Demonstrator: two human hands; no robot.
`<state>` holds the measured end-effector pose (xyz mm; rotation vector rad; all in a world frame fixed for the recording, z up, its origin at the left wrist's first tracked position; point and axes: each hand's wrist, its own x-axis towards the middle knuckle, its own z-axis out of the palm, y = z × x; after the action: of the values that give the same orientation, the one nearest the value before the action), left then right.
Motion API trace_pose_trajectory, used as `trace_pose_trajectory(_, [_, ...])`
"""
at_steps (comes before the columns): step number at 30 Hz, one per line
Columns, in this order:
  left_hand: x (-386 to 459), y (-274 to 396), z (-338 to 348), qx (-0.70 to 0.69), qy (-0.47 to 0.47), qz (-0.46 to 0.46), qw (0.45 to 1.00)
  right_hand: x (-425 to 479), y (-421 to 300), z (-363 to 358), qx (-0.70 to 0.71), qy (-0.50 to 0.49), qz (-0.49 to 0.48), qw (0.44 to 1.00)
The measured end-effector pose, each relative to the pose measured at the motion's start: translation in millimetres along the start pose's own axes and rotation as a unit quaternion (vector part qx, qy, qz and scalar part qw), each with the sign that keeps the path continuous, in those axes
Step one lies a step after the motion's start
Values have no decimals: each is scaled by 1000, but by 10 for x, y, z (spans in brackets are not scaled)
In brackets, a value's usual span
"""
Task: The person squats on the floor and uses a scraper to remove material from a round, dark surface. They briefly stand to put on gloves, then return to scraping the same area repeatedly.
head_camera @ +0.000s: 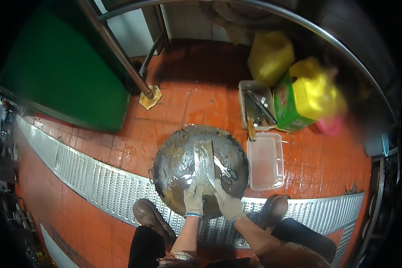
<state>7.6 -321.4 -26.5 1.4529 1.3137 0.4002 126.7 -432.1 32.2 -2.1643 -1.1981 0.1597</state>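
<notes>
Both my hands wear white knit gloves and work over an upturned wok [174,160] with a wet, dark surface. On it lies a flat rectangular whetstone or block [203,154], wet and shiny. My left hand [193,200] rests at the near left part of the block, its fingers pointing forward. A small knife blade [211,181] shows over the block, and my right hand [227,203] is closed around its near end; the handle is hidden. To the right of the block, a pair of scissors [227,171] lies on the wok.
A clear plastic tub [265,160] stands right of the wok. Beyond it, another tub [243,107] holds a knife with a wooden handle [251,130] and metal pieces. Yellow-green jugs [294,100] stand beside it. A metal drain grate [114,184] crosses the wet tiled floor; a table leg [134,73] stands ahead.
</notes>
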Motion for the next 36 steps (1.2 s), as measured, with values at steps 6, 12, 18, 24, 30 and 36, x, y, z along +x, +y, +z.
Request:
trace_pose_trajectory(6, [-112,349,17,157,-19,73,985,1032,132,-66,9,-101,120,988])
trace_pose_trajectory(12, [-63,286,15,184,43,105,976,1183,-173,-667,514,-248,307,761])
trace_pose_trajectory(18, [-108,182,46,144,14,86,986,848,102,-448,421,-288,503,698])
trace_pose_trajectory(24, [-171,441,70,221,26,141,965,600,463,77,336,-244,343,842])
trace_pose_trajectory(30, [-87,1041,149,366,20,263,892,863,122,-263,191,-246,378,872])
trace_pose_trajectory(36, [374,758,139,274,21,294,915,183,332,265,32,-212,134,967])
